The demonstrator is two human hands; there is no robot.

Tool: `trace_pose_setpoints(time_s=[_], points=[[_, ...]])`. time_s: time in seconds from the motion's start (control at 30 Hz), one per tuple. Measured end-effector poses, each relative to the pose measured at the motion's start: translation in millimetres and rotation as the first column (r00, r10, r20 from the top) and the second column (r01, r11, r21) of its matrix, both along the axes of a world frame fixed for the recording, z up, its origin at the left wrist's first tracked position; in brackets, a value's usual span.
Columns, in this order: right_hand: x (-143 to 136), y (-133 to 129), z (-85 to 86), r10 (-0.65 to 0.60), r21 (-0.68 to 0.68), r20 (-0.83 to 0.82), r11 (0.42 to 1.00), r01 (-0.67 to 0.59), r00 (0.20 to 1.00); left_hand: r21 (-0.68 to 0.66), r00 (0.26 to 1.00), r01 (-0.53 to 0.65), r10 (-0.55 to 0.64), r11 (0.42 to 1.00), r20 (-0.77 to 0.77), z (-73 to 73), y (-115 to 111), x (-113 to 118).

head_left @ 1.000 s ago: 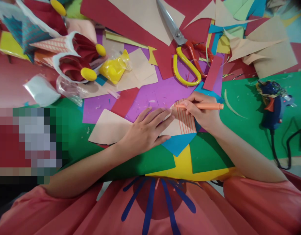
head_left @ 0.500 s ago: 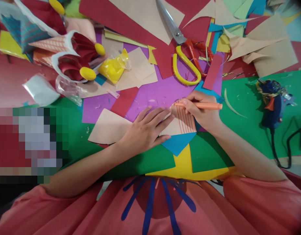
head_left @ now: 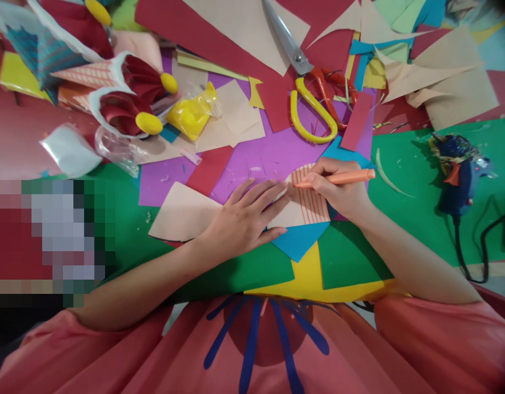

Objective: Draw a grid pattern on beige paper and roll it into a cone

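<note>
Left hand (head_left: 250,216): palm down over the cream paper (head_left: 294,210), fingers a little apart and gripping nothing; it has stayed put.
Cream paper: partly under that hand, just beyond a blue sheet's (head_left: 299,242) near corner; whether it joins the cream piece (head_left: 184,210) to the left, I can't tell.
Right hand (head_left: 338,189): fingers clamped on the pen (head_left: 351,177).
Pen: its tip has come slightly nearer in the last half second, and the barrel slants more.
Stripes (head_left: 315,205): the tip sits at their left side, so I'd judge the marking under way; any fresh line is too fine to make out.
Glue gun (head_left: 462,180): well apart, right.
Scissors (head_left: 298,59): lying beyond the right hand.
Cones (head_left: 86,75): far left.
</note>
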State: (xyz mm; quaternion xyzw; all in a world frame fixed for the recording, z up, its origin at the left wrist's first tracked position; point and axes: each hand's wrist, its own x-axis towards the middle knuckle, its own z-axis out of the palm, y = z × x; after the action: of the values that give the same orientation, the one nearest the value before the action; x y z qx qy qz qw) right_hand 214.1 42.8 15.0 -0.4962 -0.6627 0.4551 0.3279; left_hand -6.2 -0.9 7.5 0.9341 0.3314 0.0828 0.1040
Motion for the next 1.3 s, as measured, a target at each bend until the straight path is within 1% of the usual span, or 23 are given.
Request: trace_pose_setpoints(time_s=[0.07,0.13,0.27,0.33,0.43,0.57,0.63,0.8,1.03,1.3], points=[[0.3,-1.0,0.0,-0.022,-0.012,-0.012,1.0,0.022,1.0,0.018,1.0,0.004,-0.004,1.0,0.009,0.1,0.1,0.0],[1.1,-2.9,-0.6,-0.055,0.007,-0.041,0.998,0.055,0.998,0.031,1.0,0.005,-0.005,1.0,0.013,-0.3,0.4,-0.3],[3.3,-7.4,-2.8,-0.13,0.127,-0.098,0.982,0.142,0.987,0.054,1.0,-0.02,0.02,0.998,0.012,-1.8,1.7,-1.5],[4.0,-8.5,-3.8,-0.14,0.162,-0.097,0.974,0.155,0.985,0.064,0.999,-0.052,0.051,0.997,0.011,-2.6,2.4,-1.8],[3.4,-7.8,-5.1,-0.102,0.143,-0.069,0.983,0.111,0.992,0.079,0.997,-0.082,0.081,0.994,0.018,-3.3,2.9,-1.7],[0.9,-4.7,-5.5,-0.025,0.125,-0.004,0.992,0.026,1.0,0.083,0.996,-0.085,0.083,0.993,0.023,-3.1,2.7,-1.2],[0.0,-3.6,-5.3,-0.008,0.13,0.029,0.992,0.004,1.0,0.079,0.996,-0.088,0.085,0.993,0.037,-2.7,2.7,-1.2],[-0.8,-3.4,-5.6,0.004,0.116,0.039,0.993,-0.008,0.999,0.072,0.994,-0.092,0.087,0.993,0.07,-1.9,3.5,-1.3],[-0.9,-3.3,-5.4,0.025,0.112,0.042,0.993,-0.03,0.999,0.066,0.994,-0.093,0.089,0.993,0.06,-2.1,3.9,-1.5],[0.9,-1.6,-3.7,0.071,0.078,0.028,0.994,-0.073,0.997,0.059,0.993,-0.094,0.09,0.994,0.07,-1.5,3.8,-1.2]])
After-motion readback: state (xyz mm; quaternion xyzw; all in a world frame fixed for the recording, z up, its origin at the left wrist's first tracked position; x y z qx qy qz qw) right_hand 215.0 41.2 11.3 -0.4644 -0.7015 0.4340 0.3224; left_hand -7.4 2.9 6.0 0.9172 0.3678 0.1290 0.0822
